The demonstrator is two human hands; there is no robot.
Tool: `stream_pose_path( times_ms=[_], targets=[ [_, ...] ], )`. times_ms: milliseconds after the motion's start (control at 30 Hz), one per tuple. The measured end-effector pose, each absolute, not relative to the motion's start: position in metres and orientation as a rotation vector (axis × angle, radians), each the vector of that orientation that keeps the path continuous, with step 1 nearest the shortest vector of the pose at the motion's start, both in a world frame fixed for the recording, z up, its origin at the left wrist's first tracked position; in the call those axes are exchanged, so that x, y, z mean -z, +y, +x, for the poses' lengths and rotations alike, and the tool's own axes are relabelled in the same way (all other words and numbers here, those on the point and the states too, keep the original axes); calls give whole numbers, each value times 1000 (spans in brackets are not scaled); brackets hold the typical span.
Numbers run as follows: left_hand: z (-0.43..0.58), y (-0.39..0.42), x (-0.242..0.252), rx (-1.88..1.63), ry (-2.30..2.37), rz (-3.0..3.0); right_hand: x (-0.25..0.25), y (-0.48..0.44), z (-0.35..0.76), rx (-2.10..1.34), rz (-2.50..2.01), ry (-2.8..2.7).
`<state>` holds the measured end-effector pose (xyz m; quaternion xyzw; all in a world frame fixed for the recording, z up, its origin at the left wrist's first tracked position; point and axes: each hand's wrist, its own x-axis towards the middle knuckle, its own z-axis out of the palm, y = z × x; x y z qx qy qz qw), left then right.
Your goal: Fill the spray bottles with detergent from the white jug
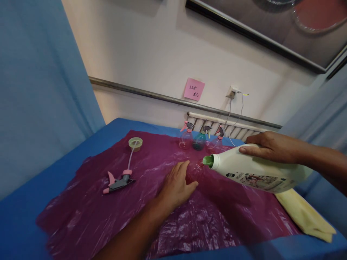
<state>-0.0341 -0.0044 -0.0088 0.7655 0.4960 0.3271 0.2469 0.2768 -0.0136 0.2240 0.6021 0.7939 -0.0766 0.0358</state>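
My right hand (pixel 267 146) grips a large white jug (pixel 255 173) with a green spout, tipped on its side so the spout points left over a small clear bottle (pixel 195 170). My left hand (pixel 177 184) is curled round that clear bottle on the purple plastic sheet (pixel 135 216), steadying it under the spout. A pink and grey spray trigger (pixel 119 180) with its tube lies loose on the sheet to the left. A green cap (pixel 135 143) sits beyond it.
Three spray bottles (pixel 200 139) stand at the back of the blue table (pixel 24 220) near the wall. A folded yellow cloth (pixel 306 216) lies at the right edge. Blue curtains hang left and right; a pink note (pixel 194 89) is on the wall.
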Motion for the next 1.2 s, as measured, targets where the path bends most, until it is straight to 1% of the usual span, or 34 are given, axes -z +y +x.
stream_pose_path(
  times_ms=[1200],
  targets=[
    [-34, -6, 10, -911, 1327, 2083, -226, -13, 277, 236, 1820, 2436]
  ],
)
